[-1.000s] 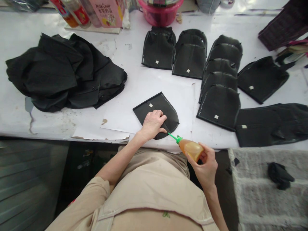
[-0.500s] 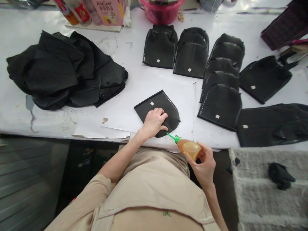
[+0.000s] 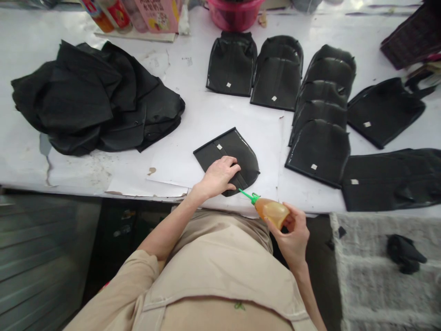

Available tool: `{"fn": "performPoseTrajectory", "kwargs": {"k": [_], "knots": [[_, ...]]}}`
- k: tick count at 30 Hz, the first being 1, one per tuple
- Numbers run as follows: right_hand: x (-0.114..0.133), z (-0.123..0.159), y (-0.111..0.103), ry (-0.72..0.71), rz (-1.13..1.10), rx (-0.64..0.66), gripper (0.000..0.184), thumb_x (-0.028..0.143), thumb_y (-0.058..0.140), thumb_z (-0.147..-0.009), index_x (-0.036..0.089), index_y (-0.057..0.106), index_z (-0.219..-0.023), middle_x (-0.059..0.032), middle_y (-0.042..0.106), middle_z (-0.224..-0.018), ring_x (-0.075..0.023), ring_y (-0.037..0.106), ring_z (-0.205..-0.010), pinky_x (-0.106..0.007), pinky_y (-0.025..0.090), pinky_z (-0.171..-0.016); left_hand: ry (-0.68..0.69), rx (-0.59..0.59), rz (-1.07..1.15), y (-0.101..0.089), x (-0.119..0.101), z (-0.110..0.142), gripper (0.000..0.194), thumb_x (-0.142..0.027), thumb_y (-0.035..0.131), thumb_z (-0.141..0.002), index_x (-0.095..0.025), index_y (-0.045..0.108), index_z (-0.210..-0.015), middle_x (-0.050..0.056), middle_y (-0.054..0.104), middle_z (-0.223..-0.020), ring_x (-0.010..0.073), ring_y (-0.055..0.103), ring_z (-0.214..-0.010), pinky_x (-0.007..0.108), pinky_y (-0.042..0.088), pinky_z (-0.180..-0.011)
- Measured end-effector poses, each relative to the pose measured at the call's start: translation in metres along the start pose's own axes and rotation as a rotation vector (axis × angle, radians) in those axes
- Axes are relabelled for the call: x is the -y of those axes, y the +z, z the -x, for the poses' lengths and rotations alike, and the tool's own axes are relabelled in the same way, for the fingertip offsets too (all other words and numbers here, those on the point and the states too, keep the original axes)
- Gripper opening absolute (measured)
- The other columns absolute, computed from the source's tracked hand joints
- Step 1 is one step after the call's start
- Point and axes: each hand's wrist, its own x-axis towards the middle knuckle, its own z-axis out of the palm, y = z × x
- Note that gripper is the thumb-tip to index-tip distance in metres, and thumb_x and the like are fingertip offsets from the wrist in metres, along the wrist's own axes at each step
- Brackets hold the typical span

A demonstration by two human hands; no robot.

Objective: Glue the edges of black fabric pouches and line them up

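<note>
A black pocket-shaped fabric piece [image 3: 244, 156] with one straight edge and one rounded end lies flat on the white-covered table. My left hand [image 3: 220, 175] rests on it, fingers spread and slightly bent, covering part of its near side. In my right hand [image 3: 295, 234] is a squeeze bottle of amber glue [image 3: 272, 211], tilted with its green nozzle [image 3: 246, 195] pointing left. The nozzle tip is at the piece's near curved edge, close to my left thumb; whether it touches is too small to tell. A shiny line runs along the piece's far curved edge.
A heap of black fabric [image 3: 93, 101] lies at the left. Similar black pieces [image 3: 319, 149] overlap in rows at the right. Behind stand a pink basin [image 3: 235, 16] and bottles [image 3: 119, 16]. A grey cloth-covered surface [image 3: 372, 285] is at the lower right.
The view has shifted slightly. My left hand has slid a little to the left on the piece, its thumb drawn back from the nozzle tip. The bottle stays at the near edge.
</note>
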Motion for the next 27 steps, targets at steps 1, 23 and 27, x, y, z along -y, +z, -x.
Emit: {"fn": "performPoseTrajectory", "kwargs": {"k": [1, 23, 27], "knots": [[0.000, 0.000, 0.000, -0.003, 0.002, 0.005, 0.059, 0.042, 0.090, -0.077, 0.020, 0.065, -0.126, -0.0104, 0.072, -0.111, -0.0245, 0.077, -0.090, -0.034, 0.067, -0.075, 0.004, -0.008, -0.006, 0.000, -0.001, 0.000, 0.060, -0.029, 0.096, -0.075, -0.015, 0.068, -0.125, 0.017, 0.060, -0.144, 0.0343, 0.055, -0.135, 0.045, 0.053, -0.108], [0.007, 0.006, 0.014, 0.059, -0.052, 0.121, 0.060, 0.046, 0.088, -0.078, 0.021, 0.064, -0.126, -0.0114, 0.072, -0.115, -0.0258, 0.075, -0.097, -0.038, 0.066, -0.080, 0.018, -0.074, 0.044, 0.006, 0.003, 0.003, 0.055, -0.028, 0.094, -0.077, -0.019, 0.066, -0.124, 0.013, 0.060, -0.143, 0.0302, 0.055, -0.136, 0.041, 0.051, -0.110], [0.010, 0.006, 0.016, 0.051, -0.076, 0.121, 0.058, 0.044, 0.088, -0.078, 0.021, 0.064, -0.126, -0.0114, 0.072, -0.113, -0.0249, 0.074, -0.095, -0.037, 0.066, -0.079, 0.008, -0.060, 0.045, 0.005, 0.002, 0.002, 0.055, -0.028, 0.094, -0.077, -0.019, 0.066, -0.123, 0.013, 0.060, -0.143, 0.0301, 0.055, -0.136, 0.040, 0.051, -0.109]]}}
